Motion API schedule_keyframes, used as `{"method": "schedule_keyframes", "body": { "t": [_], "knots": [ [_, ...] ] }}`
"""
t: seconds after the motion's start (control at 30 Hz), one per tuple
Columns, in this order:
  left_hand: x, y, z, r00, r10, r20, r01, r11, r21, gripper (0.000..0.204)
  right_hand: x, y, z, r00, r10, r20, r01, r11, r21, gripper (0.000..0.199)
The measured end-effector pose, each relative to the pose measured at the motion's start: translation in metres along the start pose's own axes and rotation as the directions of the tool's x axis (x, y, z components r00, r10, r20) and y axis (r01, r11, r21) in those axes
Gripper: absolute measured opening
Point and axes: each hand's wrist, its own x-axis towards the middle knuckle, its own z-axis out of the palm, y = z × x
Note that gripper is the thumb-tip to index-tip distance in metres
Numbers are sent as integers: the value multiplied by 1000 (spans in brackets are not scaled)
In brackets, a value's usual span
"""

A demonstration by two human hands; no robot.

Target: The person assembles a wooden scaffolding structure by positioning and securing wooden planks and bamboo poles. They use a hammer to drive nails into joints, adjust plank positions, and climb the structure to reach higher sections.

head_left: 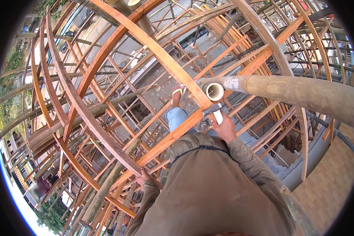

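Note:
In my right hand (225,126) is a hammer (212,109) with a white handle and a dark metal head. Its head is close to the orange-brown wooden beam (185,124) that runs across in front of my waist. Beside the hammer, the open round end of a bamboo pole (215,91) points up. My left hand (146,177) is closed on the near end of a long reddish wooden plank (90,124), which slants up to the far left. The fingers of my left hand are partly hidden behind the wood.
A thick bamboo pole (291,89) reaches in from the right. Crossing timbers and bamboo poles spread all around, with gaps down to the rubble-strewn ground (161,80). My sandaled foot (178,94) shows below. Tan brick-patterned wall (322,185) at lower right; another person (41,187) at lower left.

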Motion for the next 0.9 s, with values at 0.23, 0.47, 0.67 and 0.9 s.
{"method": "schedule_keyframes", "body": {
  "t": [0.23,0.47,0.67,0.9],
  "knots": [
    [9,-7,-1,999,39,-27,-35,990,137,59,-3,-7,-4,1000,21,15,-21,1000,-2,51],
    [-1,17,-4,984,-80,-159,131,931,342,61,-1,-6,-1,999,-40,2,40,998,-52,37],
    [-6,40,-12,982,-148,-117,181,915,360,66,4,9,8,993,-119,-14,119,992,-47,35],
    [7,24,-13,980,-177,-93,199,905,377,60,12,21,11,994,-100,32,105,966,-238,34]
  ]
}}
